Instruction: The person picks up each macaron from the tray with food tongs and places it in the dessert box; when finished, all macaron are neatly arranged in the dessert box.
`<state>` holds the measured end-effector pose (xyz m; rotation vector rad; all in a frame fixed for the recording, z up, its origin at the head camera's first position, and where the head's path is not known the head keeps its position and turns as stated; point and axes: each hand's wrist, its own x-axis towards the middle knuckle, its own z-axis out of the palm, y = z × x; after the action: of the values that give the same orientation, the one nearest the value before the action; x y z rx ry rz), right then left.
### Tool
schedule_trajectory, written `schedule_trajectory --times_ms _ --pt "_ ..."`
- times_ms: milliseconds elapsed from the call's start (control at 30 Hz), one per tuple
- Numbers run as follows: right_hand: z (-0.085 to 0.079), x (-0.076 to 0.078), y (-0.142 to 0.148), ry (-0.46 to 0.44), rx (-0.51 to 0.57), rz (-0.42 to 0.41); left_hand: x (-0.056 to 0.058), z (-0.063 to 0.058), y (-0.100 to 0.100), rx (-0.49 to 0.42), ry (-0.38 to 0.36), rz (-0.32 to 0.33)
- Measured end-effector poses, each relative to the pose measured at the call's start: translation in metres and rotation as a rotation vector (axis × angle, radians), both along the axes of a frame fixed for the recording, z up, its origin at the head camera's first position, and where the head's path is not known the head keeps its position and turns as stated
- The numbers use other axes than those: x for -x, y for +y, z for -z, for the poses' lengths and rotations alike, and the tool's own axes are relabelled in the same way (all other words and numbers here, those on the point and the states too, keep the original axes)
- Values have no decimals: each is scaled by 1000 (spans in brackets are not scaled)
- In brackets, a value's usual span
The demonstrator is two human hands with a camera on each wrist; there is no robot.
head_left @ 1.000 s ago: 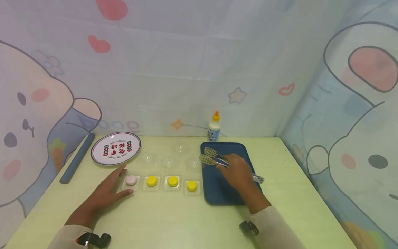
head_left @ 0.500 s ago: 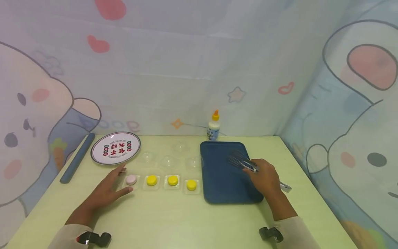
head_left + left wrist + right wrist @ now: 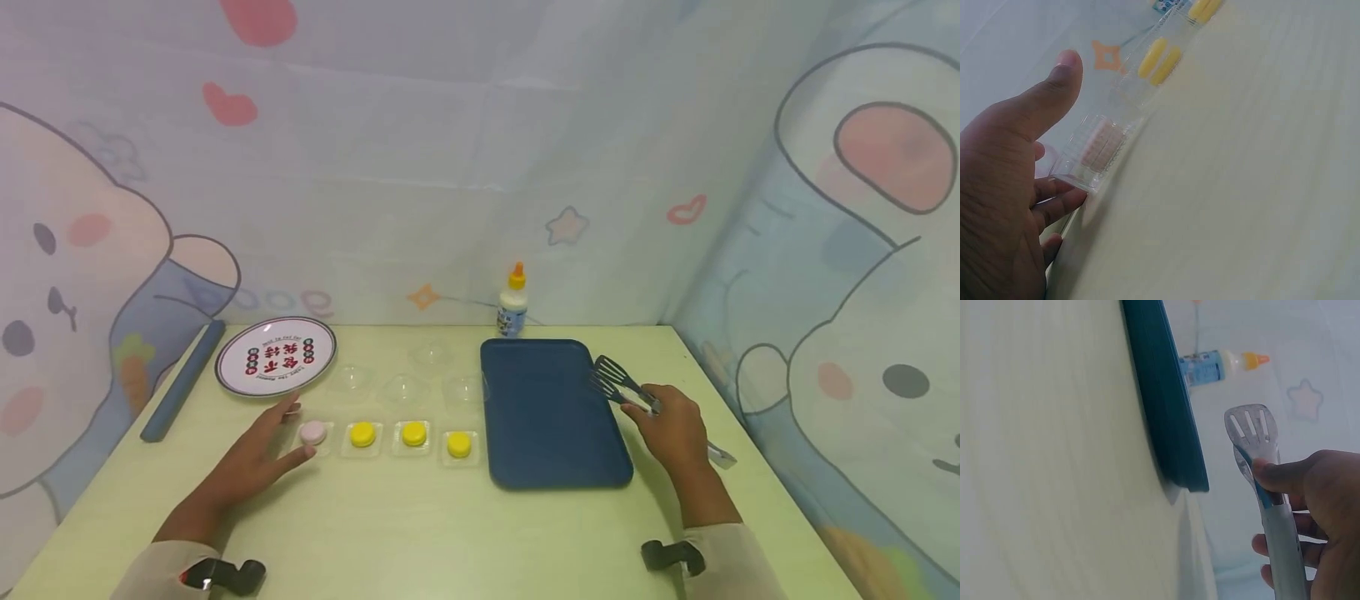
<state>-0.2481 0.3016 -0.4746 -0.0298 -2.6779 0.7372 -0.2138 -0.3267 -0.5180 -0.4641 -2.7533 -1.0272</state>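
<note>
My right hand (image 3: 675,425) grips metal tongs (image 3: 618,383) with slotted heads, thumb along one arm in the right wrist view. The tongs' heads hang over the right edge of a dark blue tray (image 3: 555,417). My left hand (image 3: 251,462) rests with thumb and fingers spread beside a clear plastic base bearing a pink macaron (image 3: 312,432). In the left wrist view, fingertips lie against or very near that clear base (image 3: 1091,178); contact is unclear. To its right, several yellow macarons (image 3: 414,433) sit on similar clear bases in a row.
Several clear domed lids (image 3: 405,387) lie behind the macarons. A printed oval plate (image 3: 276,357) and a blue-grey bar (image 3: 183,383) are at the back left. A glue-like bottle (image 3: 512,302) with an orange tip stands behind the tray. Printed cloth backs the table (image 3: 450,533).
My right hand has carried the tongs rightward, from over the middle of the tray to its right edge. The left hand keeps its place beside the pink macaron.
</note>
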Motion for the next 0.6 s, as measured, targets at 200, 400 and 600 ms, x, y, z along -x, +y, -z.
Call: schedule_trajectory --times_ms 200,400,600 --pt "5 1 20 15 21 53 2 4 4 3 2 -3" --pt "13 6 36 8 38 110 2 4 3 27 5 1" --pt "22 18 46 16 59 114 2 3 3 2 10 -1"
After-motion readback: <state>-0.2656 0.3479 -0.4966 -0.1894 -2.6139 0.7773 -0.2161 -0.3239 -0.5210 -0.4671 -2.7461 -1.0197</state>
